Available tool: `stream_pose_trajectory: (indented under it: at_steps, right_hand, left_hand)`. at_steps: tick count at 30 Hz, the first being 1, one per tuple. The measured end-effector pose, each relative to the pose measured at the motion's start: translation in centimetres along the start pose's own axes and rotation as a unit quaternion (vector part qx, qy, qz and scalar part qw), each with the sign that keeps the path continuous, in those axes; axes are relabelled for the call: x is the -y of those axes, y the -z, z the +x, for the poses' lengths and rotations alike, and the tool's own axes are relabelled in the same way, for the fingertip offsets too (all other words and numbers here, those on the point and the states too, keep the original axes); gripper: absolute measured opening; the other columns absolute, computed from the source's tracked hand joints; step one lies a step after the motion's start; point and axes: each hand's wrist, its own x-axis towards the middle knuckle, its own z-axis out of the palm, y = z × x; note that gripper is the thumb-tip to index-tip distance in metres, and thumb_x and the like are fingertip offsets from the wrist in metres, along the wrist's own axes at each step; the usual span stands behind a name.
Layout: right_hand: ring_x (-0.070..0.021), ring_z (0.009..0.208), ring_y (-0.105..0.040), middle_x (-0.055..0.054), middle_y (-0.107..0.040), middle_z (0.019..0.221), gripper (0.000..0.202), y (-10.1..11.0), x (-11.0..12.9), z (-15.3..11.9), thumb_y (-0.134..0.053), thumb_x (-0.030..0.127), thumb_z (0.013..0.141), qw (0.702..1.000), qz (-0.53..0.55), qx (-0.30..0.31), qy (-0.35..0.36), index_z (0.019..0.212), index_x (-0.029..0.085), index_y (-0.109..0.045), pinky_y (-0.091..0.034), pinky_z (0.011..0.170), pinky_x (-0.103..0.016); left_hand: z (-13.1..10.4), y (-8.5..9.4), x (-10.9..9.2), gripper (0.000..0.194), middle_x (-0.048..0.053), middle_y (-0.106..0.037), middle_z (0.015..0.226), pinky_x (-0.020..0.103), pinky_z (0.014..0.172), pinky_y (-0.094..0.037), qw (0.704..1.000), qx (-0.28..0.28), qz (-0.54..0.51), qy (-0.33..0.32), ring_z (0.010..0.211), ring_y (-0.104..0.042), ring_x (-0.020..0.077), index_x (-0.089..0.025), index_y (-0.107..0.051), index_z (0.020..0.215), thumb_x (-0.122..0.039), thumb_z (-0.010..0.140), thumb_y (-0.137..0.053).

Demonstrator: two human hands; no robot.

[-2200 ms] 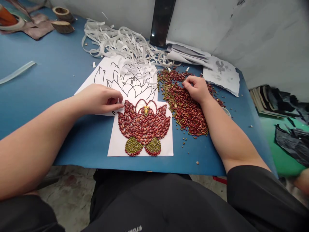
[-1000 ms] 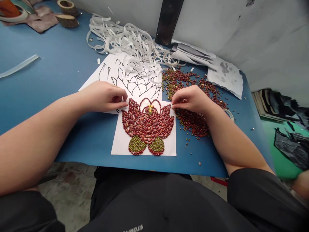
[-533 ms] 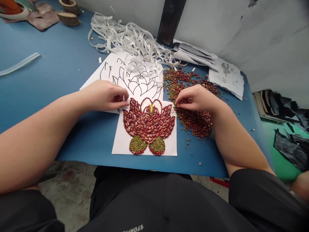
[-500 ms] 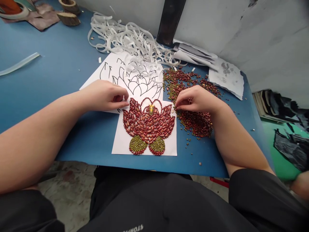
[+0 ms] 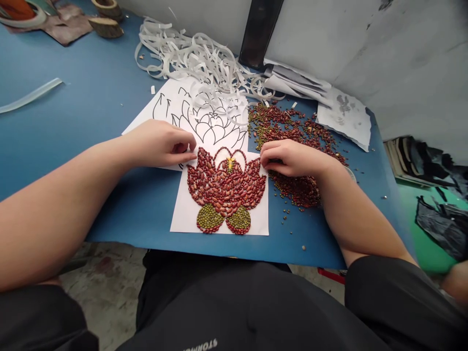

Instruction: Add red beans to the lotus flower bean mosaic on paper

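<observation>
A white sheet (image 5: 183, 214) near the table's front edge bears a lotus picture (image 5: 226, 187) made of dark red beans, with green mung beans in two round leaves and a little yellow at the top centre. My left hand (image 5: 170, 145) rests at the sheet's upper left, fingers curled with a gap between thumb and forefinger, fingertips by the edge. At the upper right petal, my right hand (image 5: 287, 157) has its fingers drawn together; what they hold, if anything, is hidden. Beneath and behind that hand spreads a pile of mixed beans (image 5: 303, 187).
Behind the lotus lies a paper with a black line drawing (image 5: 210, 127). Curly white paper strips (image 5: 197, 53) heap against the wall. Folded papers (image 5: 343, 114) lie at the back right, and a clear strip (image 5: 32, 95) at the left. A round rim (image 5: 351, 174) shows past my right forearm.
My right hand has shifted slightly left and down, its fingertips now over the sheet's upper right corner. My left hand has stayed in place.
</observation>
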Motion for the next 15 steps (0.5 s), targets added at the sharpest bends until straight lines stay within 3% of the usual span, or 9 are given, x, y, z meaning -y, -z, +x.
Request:
stream_pose_trajectory:
  at_steps: [5, 8, 15]
  right_hand:
    - [-0.0191, 0.082, -0.066, -0.007, -0.075, 0.091, 0.017, 0.3, 1.3, 0.2, -0.056, 0.023, 0.101, 0.998, 0.004, -0.044, -0.048, 0.098, 0.019, -0.072, -0.049, 0.076, -0.034]
    - [-0.0197, 0.084, -0.068, -0.007, -0.078, 0.094, 0.016, 0.2, 2.1, 0.9, -0.059, 0.025, 0.100, 0.997, 0.027, -0.057, -0.042, 0.099, 0.020, -0.074, -0.050, 0.078, -0.034]
    - [-0.0164, 0.083, -0.068, -0.003, -0.079, 0.092, 0.016, 0.2, 3.1, 5.1, -0.063, 0.020, 0.097, 0.999, 0.038, -0.015, -0.017, 0.102, 0.021, -0.078, -0.048, 0.081, -0.032]
  left_hand:
    - [0.0, -0.1, 0.0, 0.034, -0.001, -0.072, 0.071, 0.031, 0.065, -0.038, 1.000, -0.005, -0.001, -0.010, 0.062, -0.062, 0.0165, -0.029, -0.071, 0.088, -0.057, 0.090, -0.051]
    - [0.0, -0.1, 0.0, 0.033, -0.001, -0.073, 0.071, 0.032, 0.065, -0.038, 1.000, -0.005, -0.001, -0.009, 0.062, -0.061, 0.0168, -0.028, -0.071, 0.089, -0.056, 0.091, -0.052]
    - [0.0, -0.2, 0.2, 0.030, 0.000, -0.072, 0.067, 0.032, 0.064, -0.038, 1.000, -0.018, -0.004, -0.018, 0.061, -0.060, 0.0173, -0.030, -0.073, 0.088, -0.054, 0.091, -0.055]
